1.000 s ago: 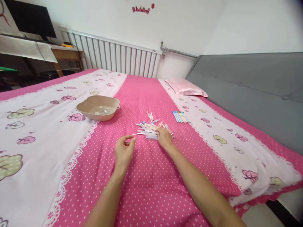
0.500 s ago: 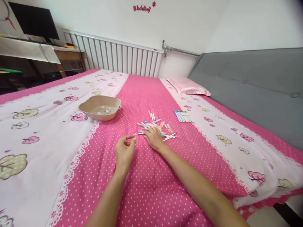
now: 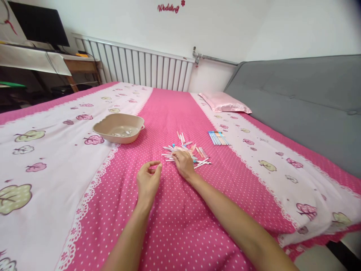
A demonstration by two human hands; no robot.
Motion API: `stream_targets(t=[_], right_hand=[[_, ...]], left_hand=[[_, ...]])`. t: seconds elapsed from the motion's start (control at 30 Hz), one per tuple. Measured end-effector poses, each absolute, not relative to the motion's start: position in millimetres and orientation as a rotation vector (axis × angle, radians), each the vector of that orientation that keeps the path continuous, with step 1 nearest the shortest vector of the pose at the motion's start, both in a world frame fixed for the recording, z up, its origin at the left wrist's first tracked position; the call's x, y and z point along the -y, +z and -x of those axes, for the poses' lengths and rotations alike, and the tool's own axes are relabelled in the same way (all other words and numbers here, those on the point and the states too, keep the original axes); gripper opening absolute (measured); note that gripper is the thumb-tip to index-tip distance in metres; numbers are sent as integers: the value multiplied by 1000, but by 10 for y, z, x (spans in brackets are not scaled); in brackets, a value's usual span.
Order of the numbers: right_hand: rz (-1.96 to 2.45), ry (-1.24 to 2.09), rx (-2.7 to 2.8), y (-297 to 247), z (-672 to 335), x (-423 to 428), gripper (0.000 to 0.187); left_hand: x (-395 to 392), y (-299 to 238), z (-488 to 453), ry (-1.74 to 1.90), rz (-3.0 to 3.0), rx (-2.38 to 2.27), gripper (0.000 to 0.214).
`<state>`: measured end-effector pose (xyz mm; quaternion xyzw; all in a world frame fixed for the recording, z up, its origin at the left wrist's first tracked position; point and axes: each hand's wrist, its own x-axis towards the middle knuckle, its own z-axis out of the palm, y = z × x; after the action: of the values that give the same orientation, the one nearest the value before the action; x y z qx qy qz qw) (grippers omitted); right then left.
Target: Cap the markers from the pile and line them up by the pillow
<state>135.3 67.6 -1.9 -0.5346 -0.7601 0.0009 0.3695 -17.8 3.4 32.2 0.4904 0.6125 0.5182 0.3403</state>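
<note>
My right hand (image 3: 184, 163) rests on a loose pile of pen parts (image 3: 199, 152), white and pastel barrels, caps and thin sticks. Its fingers are bent and drawn together over the left side of the pile; what lies between the fingertips is hidden. To the left of the pile, just above the bedspread, my left hand (image 3: 148, 180) is loosely curled. Its thumb and index finger nearly meet, and no object shows in them. A neat row of pens (image 3: 219, 138), blue through to peach, lies beyond the pile to the right.
A beige plastic basin (image 3: 118, 137) with small pale pieces inside stands at the left on the pink dotted bedspread (image 3: 169, 109). Farther back are a pink pillow (image 3: 224, 102), a grey headboard (image 3: 296, 90), a white radiator (image 3: 135, 64) and a desk with a monitor (image 3: 39, 26).
My right hand's fingers have drawn together and lifted slightly, and a few white barrels at the pile's left edge have shifted. The left hand has stayed almost still.
</note>
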Motion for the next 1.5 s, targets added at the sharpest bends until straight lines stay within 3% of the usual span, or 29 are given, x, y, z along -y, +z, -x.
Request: stream_targets(t=[0.23,0.53,0.9,1.5], right_hand=[[1700,142,1426,228,-1669,-752,25],[1983,278,1141,89,-2238,-840,29],[2039,542,1443,-16,-2258,-752,22],[2251,469,1696,246,-1928,-546,20]], left_hand=[[-35,333,170,1343,-1261,-1599,46],[-29,320,165,1331,-1275,-1603,47],[-45,300,159,1318,-1294,-1611,41],[-47,293,166,1306,-1293,-1624,38]])
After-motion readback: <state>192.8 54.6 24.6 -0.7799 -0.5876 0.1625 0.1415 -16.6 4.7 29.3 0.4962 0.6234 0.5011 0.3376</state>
